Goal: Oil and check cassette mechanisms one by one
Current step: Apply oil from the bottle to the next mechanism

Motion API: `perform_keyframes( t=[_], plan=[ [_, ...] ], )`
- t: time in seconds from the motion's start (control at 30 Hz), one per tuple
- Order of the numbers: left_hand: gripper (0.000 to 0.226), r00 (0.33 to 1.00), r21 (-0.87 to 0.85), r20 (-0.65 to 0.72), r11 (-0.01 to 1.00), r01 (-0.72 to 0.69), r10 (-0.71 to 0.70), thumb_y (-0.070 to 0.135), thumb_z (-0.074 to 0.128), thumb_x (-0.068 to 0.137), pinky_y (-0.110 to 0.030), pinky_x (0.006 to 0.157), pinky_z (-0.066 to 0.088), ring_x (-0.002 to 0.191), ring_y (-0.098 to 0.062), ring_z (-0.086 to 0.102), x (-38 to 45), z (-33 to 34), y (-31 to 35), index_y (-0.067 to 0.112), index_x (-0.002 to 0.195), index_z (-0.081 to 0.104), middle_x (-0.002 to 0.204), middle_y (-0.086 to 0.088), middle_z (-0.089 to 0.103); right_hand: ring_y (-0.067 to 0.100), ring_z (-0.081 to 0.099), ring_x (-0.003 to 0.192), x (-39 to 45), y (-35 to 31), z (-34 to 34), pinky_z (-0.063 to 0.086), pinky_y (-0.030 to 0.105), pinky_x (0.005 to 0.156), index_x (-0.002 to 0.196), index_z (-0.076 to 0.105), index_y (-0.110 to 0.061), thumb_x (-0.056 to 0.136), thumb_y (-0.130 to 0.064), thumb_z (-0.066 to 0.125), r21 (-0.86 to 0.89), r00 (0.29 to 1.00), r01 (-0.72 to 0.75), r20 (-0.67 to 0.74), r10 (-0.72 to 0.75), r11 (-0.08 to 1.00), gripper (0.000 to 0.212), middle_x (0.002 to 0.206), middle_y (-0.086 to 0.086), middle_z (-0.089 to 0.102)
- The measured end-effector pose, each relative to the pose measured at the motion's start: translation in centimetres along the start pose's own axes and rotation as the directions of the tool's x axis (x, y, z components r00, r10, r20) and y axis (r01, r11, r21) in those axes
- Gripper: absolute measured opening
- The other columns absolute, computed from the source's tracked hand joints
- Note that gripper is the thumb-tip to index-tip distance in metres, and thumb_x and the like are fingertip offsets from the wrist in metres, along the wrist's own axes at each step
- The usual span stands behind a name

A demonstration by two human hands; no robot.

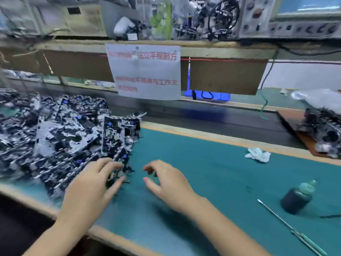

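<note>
A: Where are the cassette mechanisms (55, 137)?

B: Heaped on the left of the desk (212, 172), within easy reach. 1 cassette mechanism (118, 174) lies at the heap's near edge, and the left hand (92, 189) has its fingers (110, 165) curled over it, thumb below. It looks like a grip, though blur hides how firm.

A: And the right hand (166, 182)?

B: Hovering just beside it, holding nothing, fingers loosely curled (probably ready to steady the piece).

A: The oil?

B: A dark oil bottle (298, 198) and a thin applicator (287, 226) lie well apart to the right, untouched. A second batch (321, 132) sits on a board far right; I'd guess those are finished.
</note>
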State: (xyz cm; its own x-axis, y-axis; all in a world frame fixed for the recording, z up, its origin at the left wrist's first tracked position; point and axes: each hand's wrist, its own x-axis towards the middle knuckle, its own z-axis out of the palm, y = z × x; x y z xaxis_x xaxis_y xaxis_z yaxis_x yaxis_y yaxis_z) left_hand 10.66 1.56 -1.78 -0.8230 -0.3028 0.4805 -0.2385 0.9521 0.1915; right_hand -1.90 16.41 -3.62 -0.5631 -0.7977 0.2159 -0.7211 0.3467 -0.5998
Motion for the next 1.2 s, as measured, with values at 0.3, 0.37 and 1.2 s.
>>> perform_keyframes(
  t=[0.3,0.37,1.2],
  plan=[
    [0.056,0.925,0.021,0.195,0.944,0.329,-0.326,0.051,0.058,0.086,-0.033,0.078,0.044,0.097,-0.027,0.064,1.4,0.9,-2.1,0.021,0.133,0.051,0.096,-0.006,0.070,0.026,0.051,0.105,9.2,-1.9,5.2,0.042,0.031,0.080,0.145,0.029,-0.022,0.083,0.008,0.034,0.422,0.950,-0.312,0.170,0.263,0.851,0.069,0.145,0.009,0.040],
    [0.052,0.939,-0.024,0.206,0.958,0.287,-0.276,0.045,0.060,0.088,-0.032,0.075,0.040,0.090,-0.027,0.063,1.6,1.2,-1.9,0.020,0.133,0.052,0.075,-0.001,0.066,0.021,0.050,0.097,9.0,-1.6,4.8,0.041,0.029,0.071,0.138,0.038,-0.019,0.083,0.011,0.034,0.520,0.948,-0.317,0.163,0.272,0.793,0.063,0.142,0.009,0.043],
    [0.073,0.607,-0.285,-0.110,0.561,-0.778,0.787,0.054,0.081,0.062,-0.028,0.082,0.048,0.100,-0.015,0.057,-0.8,11.1,17.9,0.029,0.125,0.055,0.120,0.000,0.061,0.024,0.071,0.082,-22.9,10.6,-9.6,0.056,0.021,0.071,0.079,0.059,0.005,0.091,-0.006,0.050,0.813,0.516,-0.172,-0.407,0.754,0.557,0.018,0.080,0.017,0.072]
  ],
)
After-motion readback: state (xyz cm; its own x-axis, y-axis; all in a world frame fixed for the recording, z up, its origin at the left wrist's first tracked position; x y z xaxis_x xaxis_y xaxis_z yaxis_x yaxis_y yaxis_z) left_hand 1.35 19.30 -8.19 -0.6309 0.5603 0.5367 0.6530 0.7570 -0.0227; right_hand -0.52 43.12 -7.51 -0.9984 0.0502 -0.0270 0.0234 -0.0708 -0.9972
